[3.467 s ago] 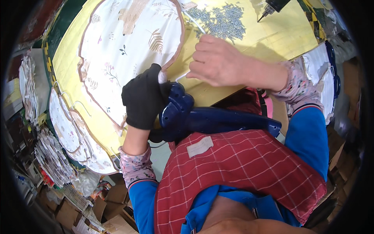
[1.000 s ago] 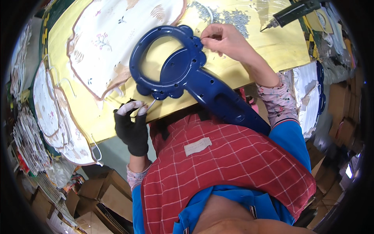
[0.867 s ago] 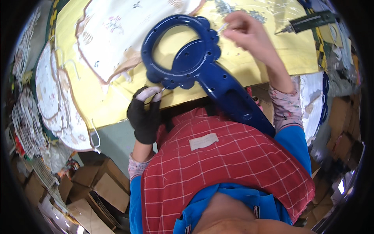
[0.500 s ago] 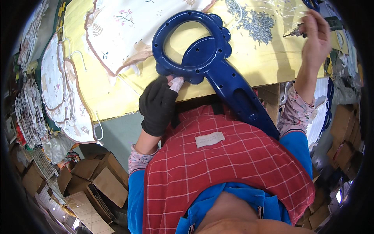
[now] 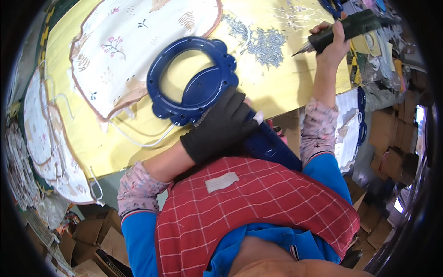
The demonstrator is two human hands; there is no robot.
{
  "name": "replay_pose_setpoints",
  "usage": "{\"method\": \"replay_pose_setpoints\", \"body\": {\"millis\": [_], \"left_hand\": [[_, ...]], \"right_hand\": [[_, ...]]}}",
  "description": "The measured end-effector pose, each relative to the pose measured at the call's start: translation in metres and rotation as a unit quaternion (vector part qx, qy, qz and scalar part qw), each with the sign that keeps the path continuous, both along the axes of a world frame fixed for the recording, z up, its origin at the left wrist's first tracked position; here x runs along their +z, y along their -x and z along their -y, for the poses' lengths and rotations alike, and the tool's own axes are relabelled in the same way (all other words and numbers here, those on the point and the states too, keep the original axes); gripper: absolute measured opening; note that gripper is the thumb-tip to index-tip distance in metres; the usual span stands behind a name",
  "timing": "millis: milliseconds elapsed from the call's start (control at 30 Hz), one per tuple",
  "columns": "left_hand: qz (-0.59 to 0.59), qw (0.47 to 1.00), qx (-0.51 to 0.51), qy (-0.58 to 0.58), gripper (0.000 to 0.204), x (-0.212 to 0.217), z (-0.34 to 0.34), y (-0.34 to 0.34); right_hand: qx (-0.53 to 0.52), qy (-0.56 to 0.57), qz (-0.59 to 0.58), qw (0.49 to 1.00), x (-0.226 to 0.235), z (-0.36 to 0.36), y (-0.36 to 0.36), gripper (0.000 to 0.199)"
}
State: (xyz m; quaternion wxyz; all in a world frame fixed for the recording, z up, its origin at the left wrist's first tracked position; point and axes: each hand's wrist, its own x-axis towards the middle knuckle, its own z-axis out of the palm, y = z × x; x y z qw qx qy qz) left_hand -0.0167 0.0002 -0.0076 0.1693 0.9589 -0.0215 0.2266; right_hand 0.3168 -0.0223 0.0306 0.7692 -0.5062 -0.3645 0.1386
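A dark blue plastic piece (image 5: 159, 99), with a round ring, scalloped bumps and a long handle, lies at the table's near edge, its handle end against my apron. My left hand (image 5: 221, 122), in a black glove with light wrapping on a fingertip, is closed around the neck where ring and handle meet, hiding that part. Small holes dot the ring. At the upper right my right hand (image 5: 333, 44), bare, grips a dark electric screwdriver (image 5: 353, 30) whose thin bit points left, toward a heap of small grey screws (image 5: 267, 46).
Floral fabric with brown edging (image 5: 138, 51) covers the left of the yellow tabletop (image 5: 258, 94). More floral pieces with white cords (image 5: 46, 134) hang off the left edge. Cardboard boxes (image 5: 99, 235) stand below left. Blue plastic parts (image 5: 361, 113) and clear plastic bags lie at right.
My left hand has moved from the ring's lower edge onto the neck. My right hand, earlier beside the screwdriver with fingers raised, has taken hold of it. The view has shifted.
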Motion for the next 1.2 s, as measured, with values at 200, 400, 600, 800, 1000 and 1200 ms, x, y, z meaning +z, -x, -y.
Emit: {"method": "replay_pose_setpoints", "body": {"millis": [200, 400, 600, 800, 1000, 1200], "left_hand": [[0.009, 0.999, -0.01, 0.033, 0.039, 0.0, 0.002, 0.001], [0.012, 0.999, -0.005, 0.032, 0.038, 0.0, 0.001, -0.003], [0.006, 0.999, -0.007, 0.035, 0.038, 0.002, 0.001, -0.003], [0.01, 1.0, -0.003, 0.007, 0.038, 0.003, 0.002, -0.001], [0.029, 0.999, -0.028, 0.014, 0.034, 0.015, -0.009, 0.0], [0.086, 0.99, 0.048, 0.103, 0.029, -0.021, 0.0, 0.002]], "right_hand": [[0.23, -0.002, 0.031, 0.973, 0.036, -0.007, 0.095, 0.08], [0.314, -0.077, 0.037, 0.945, 0.022, -0.022, 0.115, 0.099], [0.29, 0.027, 0.043, 0.956, 0.028, -0.017, 0.128, 0.095], [0.352, -0.054, 0.057, 0.933, 0.015, -0.027, 0.134, 0.078], [0.319, 0.101, -0.038, 0.942, 0.037, -0.044, 0.13, 0.093], [0.433, -0.02, 0.055, 0.9, 0.06, -0.031, 0.205, 0.076]]}}
